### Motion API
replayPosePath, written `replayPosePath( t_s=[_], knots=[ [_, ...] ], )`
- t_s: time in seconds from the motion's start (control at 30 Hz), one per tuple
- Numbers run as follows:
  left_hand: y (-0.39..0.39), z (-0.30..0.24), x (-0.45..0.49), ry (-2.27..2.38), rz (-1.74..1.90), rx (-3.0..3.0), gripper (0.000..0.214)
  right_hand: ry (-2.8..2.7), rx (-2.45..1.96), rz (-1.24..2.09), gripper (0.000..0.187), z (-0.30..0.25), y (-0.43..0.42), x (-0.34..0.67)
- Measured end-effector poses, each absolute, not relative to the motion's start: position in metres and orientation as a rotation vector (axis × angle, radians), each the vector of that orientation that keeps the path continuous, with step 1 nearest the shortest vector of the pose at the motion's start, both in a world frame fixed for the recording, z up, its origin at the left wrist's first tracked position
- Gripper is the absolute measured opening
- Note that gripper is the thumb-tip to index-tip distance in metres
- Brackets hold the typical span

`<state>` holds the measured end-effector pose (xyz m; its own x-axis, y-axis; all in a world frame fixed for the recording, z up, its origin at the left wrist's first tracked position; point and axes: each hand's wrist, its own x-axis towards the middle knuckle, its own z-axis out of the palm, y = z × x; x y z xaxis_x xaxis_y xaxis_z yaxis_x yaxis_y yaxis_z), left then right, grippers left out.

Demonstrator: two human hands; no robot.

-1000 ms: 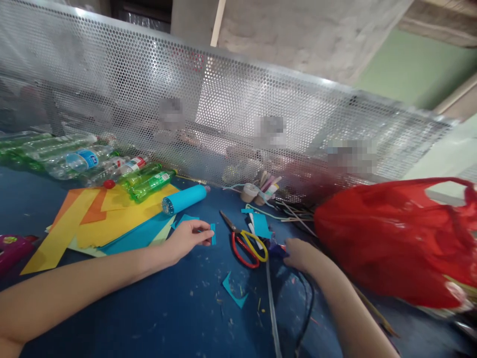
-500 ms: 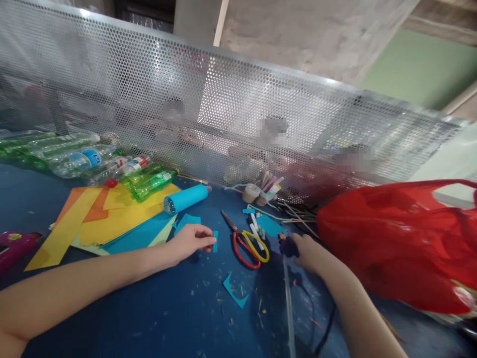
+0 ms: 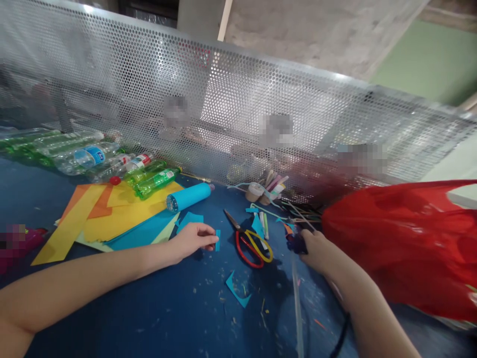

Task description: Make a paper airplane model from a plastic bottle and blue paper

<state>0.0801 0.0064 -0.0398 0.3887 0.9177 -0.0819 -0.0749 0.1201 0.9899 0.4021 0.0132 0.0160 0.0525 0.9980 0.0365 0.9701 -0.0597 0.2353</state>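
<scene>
Paper strip (image 3: 218,234), blue, in left hand (image 3: 193,241)

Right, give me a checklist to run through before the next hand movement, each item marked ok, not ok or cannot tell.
1. Left hand has the strip pinched in its grip: ok.
2. Right hand holds the glue gun: ok.
3. Space between the hands free: not ok, scissors lie there.
4. Table free of scraps: not ok, a blue scrap lies nearer than the scissors.
5. Cord plugged in: cannot tell, its end is out of view.
</scene>
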Motion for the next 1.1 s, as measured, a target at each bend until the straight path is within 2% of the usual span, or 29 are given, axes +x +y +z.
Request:
replayPosePath(
  t_s=[0.17, 0.27, 0.3, 0.4, 0.5, 0.6, 0.8, 1.1],
  knots=[
    [0.009, -0.04, 0.079, 0.887, 0.943, 1.228, 0.016, 2.312, 2.295, 0.611, 0.025, 0.015, 0.021, 0.401],
    [0.01, -0.038, 0.078, 0.878, 0.988, 1.224, 0.013, 2.715, 2.411, 0.445, 0.023, 0.019, 0.022, 0.376],
    [0.011, -0.037, 0.078, 0.88, 0.998, 1.219, 0.012, 2.856, 2.452, 0.256, 0.023, 0.018, 0.02, 0.363],
    [0.014, -0.035, 0.077, 0.927, 1.024, 1.21, 0.01, 3.071, 2.471, -0.652, 0.03, 0.012, 0.01, 0.319],
    [0.018, -0.034, 0.075, 1.025, 1.066, 1.212, 0.012, 3.041, 2.142, -1.424, 0.035, -0.002, -0.003, 0.283],
    [0.022, -0.037, 0.073, 1.085, 1.112, 1.185, 0.016, 2.885, 2.115, -1.776, 0.04, -0.019, -0.012, 0.266],
    [0.031, -0.05, 0.069, 1.08, 1.169, 1.201, 0.02, 2.76, 2.242, -1.847, 0.048, -0.042, -0.015, 0.265],
    [0.027, -0.044, 0.069, 1.096, 1.113, 1.327, 0.017, 2.647, 2.36, -1.837, 0.05, -0.036, -0.02, 0.258]
  ],
)
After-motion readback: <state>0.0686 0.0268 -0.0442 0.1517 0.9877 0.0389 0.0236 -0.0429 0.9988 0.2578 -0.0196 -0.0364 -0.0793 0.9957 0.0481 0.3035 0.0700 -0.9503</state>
